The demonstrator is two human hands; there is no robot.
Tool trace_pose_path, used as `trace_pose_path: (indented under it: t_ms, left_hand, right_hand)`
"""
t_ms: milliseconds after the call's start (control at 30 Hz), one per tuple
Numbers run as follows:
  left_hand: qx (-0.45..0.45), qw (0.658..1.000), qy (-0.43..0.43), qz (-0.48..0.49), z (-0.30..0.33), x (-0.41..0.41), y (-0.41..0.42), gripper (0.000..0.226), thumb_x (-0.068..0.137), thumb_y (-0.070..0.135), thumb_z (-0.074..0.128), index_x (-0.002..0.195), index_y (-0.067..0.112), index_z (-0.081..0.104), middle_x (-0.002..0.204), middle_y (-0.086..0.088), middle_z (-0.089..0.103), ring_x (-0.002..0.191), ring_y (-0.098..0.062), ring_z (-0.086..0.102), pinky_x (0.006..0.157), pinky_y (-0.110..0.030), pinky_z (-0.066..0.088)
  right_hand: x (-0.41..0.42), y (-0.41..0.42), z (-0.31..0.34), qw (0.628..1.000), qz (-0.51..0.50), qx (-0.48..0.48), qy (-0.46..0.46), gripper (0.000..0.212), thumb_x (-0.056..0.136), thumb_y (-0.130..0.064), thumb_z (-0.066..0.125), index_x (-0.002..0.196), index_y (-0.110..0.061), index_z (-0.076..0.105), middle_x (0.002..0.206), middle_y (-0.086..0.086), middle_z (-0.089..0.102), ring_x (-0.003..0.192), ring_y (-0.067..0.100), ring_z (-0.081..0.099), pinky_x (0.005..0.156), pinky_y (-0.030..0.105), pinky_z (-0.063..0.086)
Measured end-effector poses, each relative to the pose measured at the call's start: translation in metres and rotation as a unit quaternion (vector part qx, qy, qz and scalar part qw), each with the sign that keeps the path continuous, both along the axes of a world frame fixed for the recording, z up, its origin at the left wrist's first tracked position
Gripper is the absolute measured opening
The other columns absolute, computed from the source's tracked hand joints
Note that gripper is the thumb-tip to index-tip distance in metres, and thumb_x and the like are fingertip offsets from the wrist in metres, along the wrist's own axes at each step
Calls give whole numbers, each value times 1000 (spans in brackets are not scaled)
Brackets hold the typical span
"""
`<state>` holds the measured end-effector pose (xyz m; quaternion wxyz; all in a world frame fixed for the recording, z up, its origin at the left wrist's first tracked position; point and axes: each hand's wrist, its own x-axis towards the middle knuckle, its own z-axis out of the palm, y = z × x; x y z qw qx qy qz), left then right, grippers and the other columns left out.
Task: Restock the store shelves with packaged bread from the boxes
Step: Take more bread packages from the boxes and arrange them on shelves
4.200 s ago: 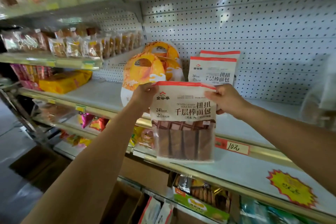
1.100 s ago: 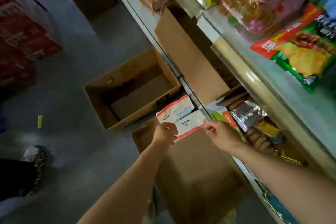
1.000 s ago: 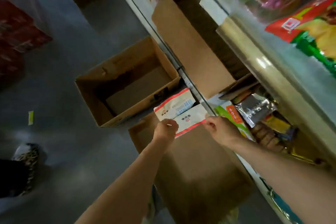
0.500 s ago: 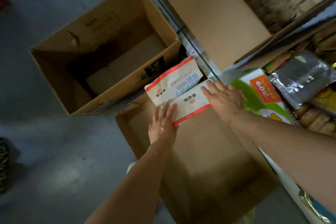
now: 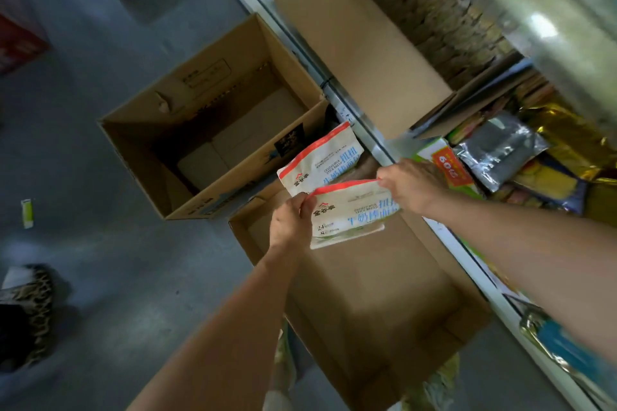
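Note:
I look down at an open cardboard box (image 5: 374, 297) on the floor beside the shelving. A white bread packet with a red top strip and blue lettering (image 5: 350, 213) is lifted above the box's far end. My left hand (image 5: 288, 225) pinches its left top corner and my right hand (image 5: 412, 187) grips its right top corner. A second like packet (image 5: 320, 162) leans behind it at the box's far edge. The rest of the box's inside shows bare cardboard.
Another open cardboard box (image 5: 213, 130) sits on the grey floor to the left. The bottom shelf rail (image 5: 337, 87) runs diagonally at right, with snack packs (image 5: 500, 153) and a large cardboard flap (image 5: 347, 37) behind it. Someone's shoe (image 5: 30, 304) is at far left.
My hands were flat on the packet in the box half a second ago; now they grip its top corners and it is lifted. Earlier I held a packet at the upper shelf.

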<state>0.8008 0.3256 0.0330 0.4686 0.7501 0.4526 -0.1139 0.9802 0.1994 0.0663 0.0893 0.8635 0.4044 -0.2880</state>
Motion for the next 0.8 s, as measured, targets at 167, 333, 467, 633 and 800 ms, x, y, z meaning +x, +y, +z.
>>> trace_pose_path:
  t_ms: [167,333,467,633,800]
  left_hand:
    - [-19,999,-25,-27,77,-11,16,28,105,33,44,112,17,65,97,-2,69,72,-10,62,52,-14,46]
    - [-10,995,-66,-71,166,-12,41,30,105,32,44,109,15,68,95,-4,72,77,-16,67,62,-27,55]
    - [-34,991,-115,-56,249,0,59,25,103,30,48,106,18,70,92,-1,74,79,-15,71,61,-21,56]
    - [-54,978,-190,-71,350,11,62,17,98,22,56,95,21,73,88,-3,75,76,-15,67,69,-30,54]
    - [-67,962,-240,-116,427,9,42,21,99,26,56,100,14,73,81,-1,74,70,-12,67,59,-21,53]
  right_hand:
    - [-11,-4,75,999,-27,10,30,23,101,-29,42,85,-19,57,87,2,61,83,25,58,66,32,39]
    - [-18,2,170,996,-70,38,41,30,99,-29,45,73,-18,55,77,0,61,78,24,62,64,34,49]
    - [-27,5,258,990,-110,77,52,35,100,-20,46,65,-16,47,68,3,53,77,25,59,51,25,34]
    - [-46,-17,357,980,-163,109,-22,36,101,-24,44,65,-20,39,76,-7,46,82,21,49,64,31,33]
    - [-68,-56,428,957,-226,181,-14,32,100,-24,49,71,-11,52,69,-1,45,69,20,47,60,34,32]
